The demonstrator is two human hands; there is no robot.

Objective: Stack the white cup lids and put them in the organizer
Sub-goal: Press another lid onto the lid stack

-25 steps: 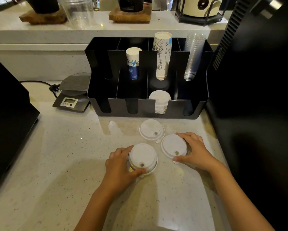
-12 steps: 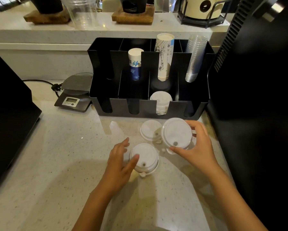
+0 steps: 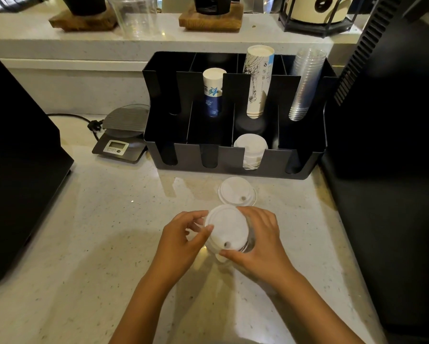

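Observation:
A white cup lid sits on top of the lid stack in the middle of the counter, with both hands around it. My right hand grips its right and near edge. My left hand touches its left edge with thumb and fingertips. Another white lid lies flat on the counter just behind them. The black organizer stands at the back; a stack of white lids rests in its front third compartment.
The organizer also holds a blue-and-white paper cup stack, a tall printed cup stack and clear plastic cups. A digital scale sits to its left. Black machines flank the counter at left and right.
My right hand lifted the right-hand lid off the counter and carried it left onto the stack by my left hand. My left hand let go, then closed back on the stack's edge.

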